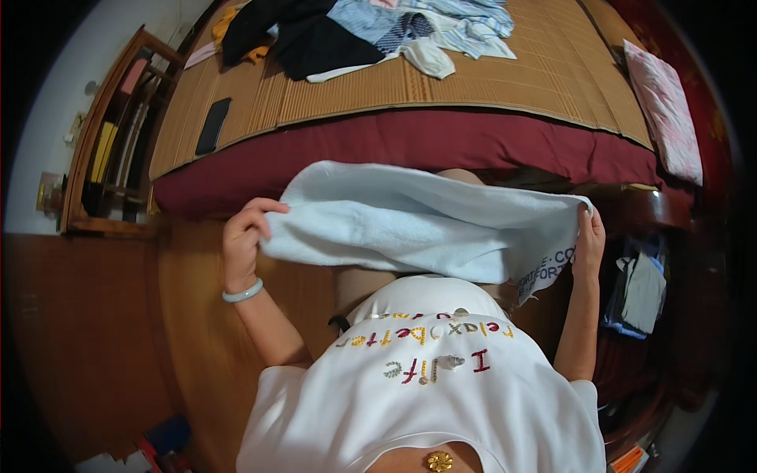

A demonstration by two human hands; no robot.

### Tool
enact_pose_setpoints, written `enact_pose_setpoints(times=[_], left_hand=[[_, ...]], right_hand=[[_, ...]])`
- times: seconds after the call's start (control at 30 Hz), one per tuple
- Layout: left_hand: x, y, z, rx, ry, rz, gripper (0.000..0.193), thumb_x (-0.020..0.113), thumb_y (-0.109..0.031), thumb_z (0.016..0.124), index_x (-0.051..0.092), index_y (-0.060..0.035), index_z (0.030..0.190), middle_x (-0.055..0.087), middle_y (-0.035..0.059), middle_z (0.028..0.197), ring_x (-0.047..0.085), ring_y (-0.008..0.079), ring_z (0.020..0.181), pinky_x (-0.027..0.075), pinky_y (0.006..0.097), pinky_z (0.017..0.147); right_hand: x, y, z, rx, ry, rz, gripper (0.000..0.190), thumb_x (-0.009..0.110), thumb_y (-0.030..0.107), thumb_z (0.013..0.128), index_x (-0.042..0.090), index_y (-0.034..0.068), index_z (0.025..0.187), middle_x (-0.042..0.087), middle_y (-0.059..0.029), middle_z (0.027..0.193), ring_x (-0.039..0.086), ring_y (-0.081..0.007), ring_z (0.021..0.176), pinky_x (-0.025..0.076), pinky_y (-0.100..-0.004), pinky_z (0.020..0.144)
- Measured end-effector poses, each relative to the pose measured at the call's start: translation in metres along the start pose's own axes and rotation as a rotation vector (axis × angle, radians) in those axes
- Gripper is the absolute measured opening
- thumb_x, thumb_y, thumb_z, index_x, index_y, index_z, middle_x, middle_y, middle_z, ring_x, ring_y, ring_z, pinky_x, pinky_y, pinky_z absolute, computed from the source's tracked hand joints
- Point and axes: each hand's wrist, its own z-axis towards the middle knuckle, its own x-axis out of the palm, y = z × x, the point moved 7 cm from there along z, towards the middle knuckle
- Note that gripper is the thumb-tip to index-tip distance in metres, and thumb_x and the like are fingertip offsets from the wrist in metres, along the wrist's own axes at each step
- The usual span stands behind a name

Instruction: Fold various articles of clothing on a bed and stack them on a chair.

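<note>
A pale blue towel [402, 230] with dark lettering near its right end is stretched out over my lap, sagging in loose folds. My left hand [245, 236], with a pale bangle at the wrist, pinches the towel's left end between thumb and fingers. At the other end, my right hand [588, 236] grips the upper right corner, thumb up against the edge. Beyond the towel is a bed with a ribbed tan mat [508, 88], on which lies a heap of clothes [366, 35] in black, light blue, patterned and white cloth.
A black phone-like object [213, 126] lies on the mat's left corner. A pink and white pillow [665, 112] is at the bed's right side. To the left stands a wooden rack [106, 142]. Folded clothes [641, 290] sit low on the right. Dark red cloth [414, 136] covers the bed's side.
</note>
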Motion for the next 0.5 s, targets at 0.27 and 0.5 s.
enact_pose_setpoints(times=[0.27, 0.5], left_hand=[[0.024, 0.049, 0.01, -0.201, -0.052, 0.587, 0.03, 0.067, -0.002, 0.081, 0.065, -0.006, 0.11, 0.063, 0.0099, 0.115, 0.06, 0.0213, 0.109, 0.048, 0.0314, 0.094], [0.072, 0.051, 0.036, -0.06, 0.131, 0.864, 0.043, 0.07, -0.008, 0.067, 0.066, -0.0077, 0.109, 0.058, 0.0147, 0.123, 0.051, 0.0362, 0.123, 0.043, 0.0418, 0.103]], right_hand=[[0.01, -0.024, -0.012, 0.016, -0.015, -0.249, 0.02, 0.058, 0.021, 0.101, 0.067, 0.003, 0.104, 0.058, 0.0071, 0.085, 0.046, -0.001, 0.074, 0.038, -0.0184, 0.065], [0.021, 0.008, -0.018, 0.026, 0.118, -0.388, 0.014, 0.064, 0.006, 0.089, 0.067, 0.001, 0.103, 0.059, 0.0032, 0.082, 0.052, -0.0068, 0.074, 0.043, -0.0232, 0.069]])
